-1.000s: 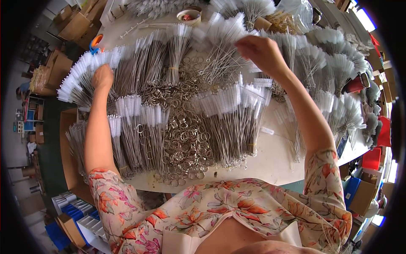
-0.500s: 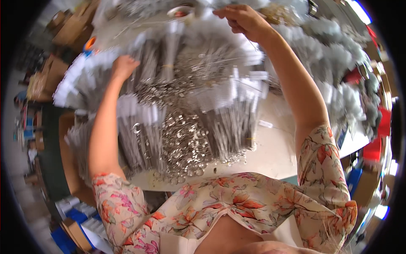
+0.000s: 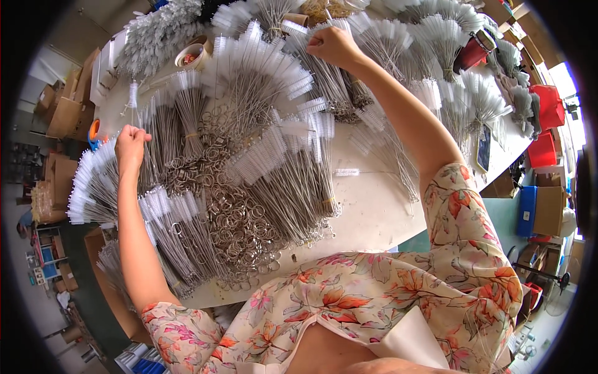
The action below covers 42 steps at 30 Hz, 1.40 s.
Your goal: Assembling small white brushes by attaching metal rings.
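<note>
My left hand (image 3: 130,148) is closed above the left side of the table, beside fanned-out wire-stemmed brushes (image 3: 93,181) with white bristles. A single brush (image 3: 132,95) stands out just beyond its fingers; whether they grip its stem, I cannot tell. Farther off, my right hand (image 3: 333,47) is curled shut over more brushes at the back, and what its fingers hold is hidden. Between my arms lie a heap of metal split rings (image 3: 240,230), a large bundle of brushes (image 3: 289,177) and a spread-out fan of brushes (image 3: 255,68).
A round tub (image 3: 190,57) with small red pieces stands at the back left, near orange-handled scissors (image 3: 94,132). One loose brush head (image 3: 347,172) lies on the pale tabletop (image 3: 374,212). More brush bunches and a red container (image 3: 476,50) fill the right side.
The whole view has shifted and sharpened from a blur. My left hand appears farther left and lower, my right hand slightly left and lower. Both stay closed.
</note>
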Tool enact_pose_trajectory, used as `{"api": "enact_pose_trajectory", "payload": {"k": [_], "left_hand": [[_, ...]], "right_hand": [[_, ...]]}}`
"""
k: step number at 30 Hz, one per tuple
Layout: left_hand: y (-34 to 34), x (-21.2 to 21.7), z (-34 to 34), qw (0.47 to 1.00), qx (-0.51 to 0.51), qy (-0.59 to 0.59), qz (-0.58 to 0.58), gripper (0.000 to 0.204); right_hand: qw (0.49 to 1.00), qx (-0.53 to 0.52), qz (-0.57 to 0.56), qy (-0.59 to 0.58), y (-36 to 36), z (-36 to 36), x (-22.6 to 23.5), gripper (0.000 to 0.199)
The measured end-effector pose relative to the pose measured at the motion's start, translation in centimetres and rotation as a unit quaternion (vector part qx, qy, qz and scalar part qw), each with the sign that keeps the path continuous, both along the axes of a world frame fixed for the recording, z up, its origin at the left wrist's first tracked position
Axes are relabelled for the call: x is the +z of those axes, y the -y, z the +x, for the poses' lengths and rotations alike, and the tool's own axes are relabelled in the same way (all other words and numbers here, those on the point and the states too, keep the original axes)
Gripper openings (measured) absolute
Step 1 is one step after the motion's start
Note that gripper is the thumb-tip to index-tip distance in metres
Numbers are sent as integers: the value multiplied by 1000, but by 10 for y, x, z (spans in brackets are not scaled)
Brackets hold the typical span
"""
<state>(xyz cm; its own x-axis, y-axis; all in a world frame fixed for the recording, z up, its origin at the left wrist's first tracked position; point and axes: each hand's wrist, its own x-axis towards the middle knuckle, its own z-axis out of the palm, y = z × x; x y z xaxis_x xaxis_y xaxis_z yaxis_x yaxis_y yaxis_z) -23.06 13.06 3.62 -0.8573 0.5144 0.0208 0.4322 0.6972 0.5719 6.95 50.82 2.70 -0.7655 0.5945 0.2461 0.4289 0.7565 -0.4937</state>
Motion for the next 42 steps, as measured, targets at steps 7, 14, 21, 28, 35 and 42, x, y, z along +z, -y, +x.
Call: {"api": "enact_pose_trajectory", "payload": {"k": [7, 14, 21, 28, 35, 42], "left_hand": [[18, 50, 116, 939, 2, 191, 286, 19], [56, 26, 223, 850, -17, 390, 353, 18], [81, 25, 258, 857, -11, 357, 372, 20], [124, 11, 275, 835, 49, 380, 394, 24], [122, -6, 293, 823, 63, 420, 377, 25], [110, -8, 300, 829, 64, 423, 360, 24]], "right_hand": [[975, -101, 108, 164, 12, -15, 3, 21], [997, -62, -31, 43, -20, 2, -3, 22], [951, -69, -228, -195, -38, 32, 52, 21], [995, -75, -61, 9, -203, 109, 12, 26], [947, -258, -68, 177, -169, 151, -10, 37], [938, -281, -142, 144, -191, 154, -49, 31]]}}
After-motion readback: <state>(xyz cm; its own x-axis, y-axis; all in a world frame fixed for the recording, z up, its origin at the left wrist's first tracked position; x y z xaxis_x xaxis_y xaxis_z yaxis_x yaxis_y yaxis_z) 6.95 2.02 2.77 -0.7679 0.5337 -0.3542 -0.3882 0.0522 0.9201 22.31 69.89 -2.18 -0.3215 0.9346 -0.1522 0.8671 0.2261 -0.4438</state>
